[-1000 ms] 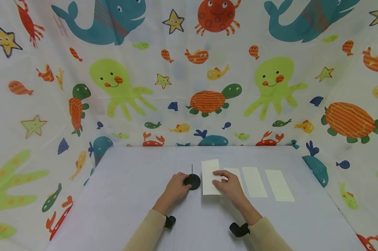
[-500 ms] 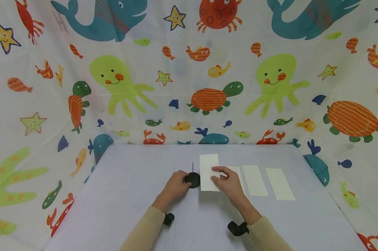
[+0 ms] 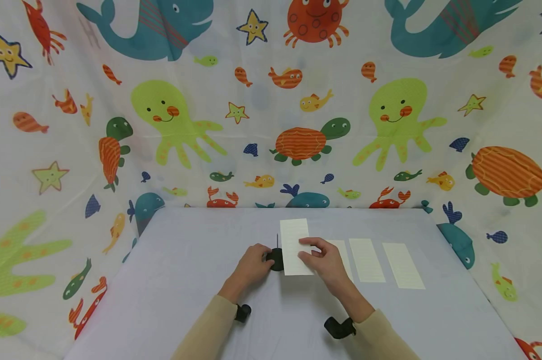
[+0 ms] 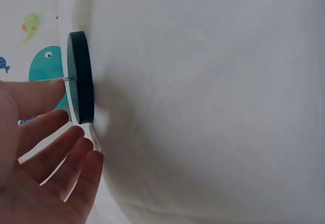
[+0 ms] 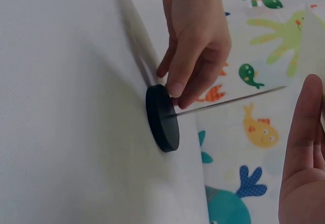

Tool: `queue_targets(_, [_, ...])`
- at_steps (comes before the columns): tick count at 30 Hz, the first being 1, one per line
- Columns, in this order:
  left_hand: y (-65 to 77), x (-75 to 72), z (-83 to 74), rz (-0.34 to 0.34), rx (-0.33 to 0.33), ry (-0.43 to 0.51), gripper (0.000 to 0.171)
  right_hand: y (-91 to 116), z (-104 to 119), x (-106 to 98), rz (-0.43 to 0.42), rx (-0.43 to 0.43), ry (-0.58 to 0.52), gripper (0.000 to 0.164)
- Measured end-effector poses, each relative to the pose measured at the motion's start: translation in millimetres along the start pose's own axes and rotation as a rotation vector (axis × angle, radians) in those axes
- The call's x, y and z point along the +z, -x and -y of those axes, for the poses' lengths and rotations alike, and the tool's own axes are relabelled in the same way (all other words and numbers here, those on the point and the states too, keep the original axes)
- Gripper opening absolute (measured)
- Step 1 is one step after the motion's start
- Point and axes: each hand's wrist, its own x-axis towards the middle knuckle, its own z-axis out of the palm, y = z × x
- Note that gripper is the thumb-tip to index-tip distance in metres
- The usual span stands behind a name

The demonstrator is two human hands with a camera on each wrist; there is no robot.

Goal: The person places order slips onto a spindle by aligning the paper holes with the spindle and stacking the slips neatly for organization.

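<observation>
A receipt spike (image 3: 276, 260), a black round base with a thin upright metal rod, stands on the white table. My left hand (image 3: 251, 266) holds the base's rim from the left, thumb near and fingers beyond. My right hand (image 3: 327, 262) pinches a pale lined paper slip (image 3: 293, 247) by its right edge, raised above the table. In the head view the slip covers the right part of the base. The right wrist view shows the rod (image 5: 228, 101) whole, its tip near the slip's edge, with no paper on it. The left wrist view shows the base (image 4: 81, 79) edge-on.
To the right, a paper slip (image 3: 341, 252) lies partly behind my right hand. Beyond it lie a middle slip (image 3: 367, 260) and a far right slip (image 3: 403, 266), spaced apart. A sea-animal curtain (image 3: 253, 150) hangs behind the table and along both sides.
My right hand has carried the slip left, from beside the spike to overlapping its base in the head view. My left hand stays at the base.
</observation>
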Motion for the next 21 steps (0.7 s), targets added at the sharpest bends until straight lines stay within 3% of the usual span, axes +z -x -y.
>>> queue_targets(10, [3.9, -9.4, -4.7, -0.109, -0.102, 0.17, 0.02, 0.0, 2.1, 4.9, 0.026, -0.012, -0.001, 0.032])
queue_targets(21, [5.6, -16.5, -11.5, -0.296, -0.036, 0.33, 0.02, -0.9, 0.5, 8.9, 0.02, 0.001, -0.005, 0.03])
